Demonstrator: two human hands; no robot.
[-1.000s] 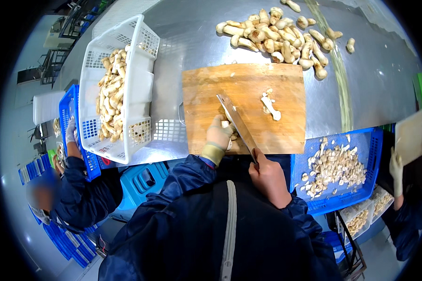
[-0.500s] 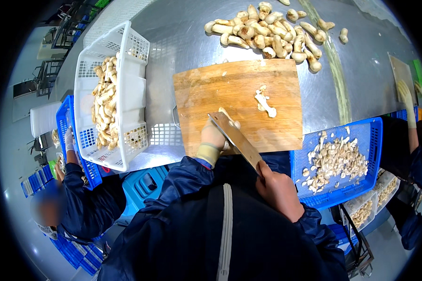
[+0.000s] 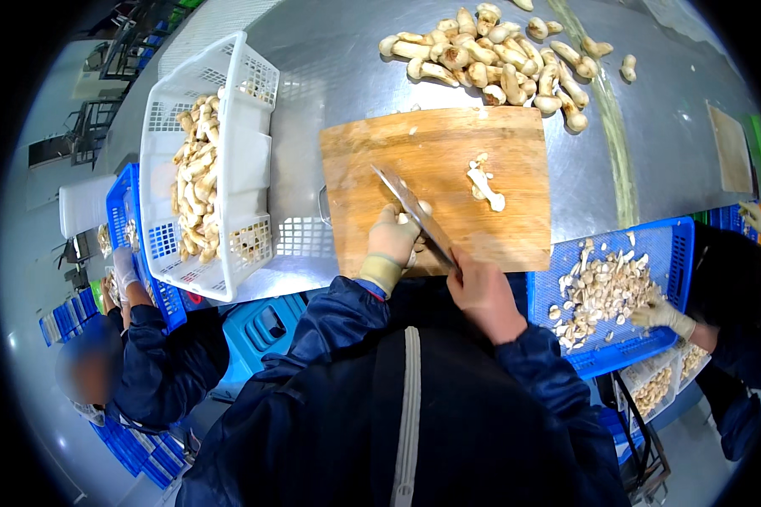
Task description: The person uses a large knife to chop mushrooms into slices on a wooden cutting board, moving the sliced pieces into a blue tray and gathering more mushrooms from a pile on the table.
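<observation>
My right hand is closed round the handle of a cleaver, whose blade slants up to the left over the wooden cutting board. Close against the blade's left side, my gloved left hand has its fingers curled on a mushroom, mostly hidden by the blade and fingers. Pale mushroom pieces show by the fingertips at the board's near edge. On the board's right part lies a cut white mushroom slice with small bits beside it.
Whole mushrooms are heaped on the metal table beyond the board. A white crate of mushrooms stands at left. At right, a co-worker's gloved hand reaches into a blue basket of slices. Another person works at far left.
My right hand and the cleaver have shifted up and left, the blade now steeper beside my left fingers. The co-worker's hand at right has come down into the blue basket.
</observation>
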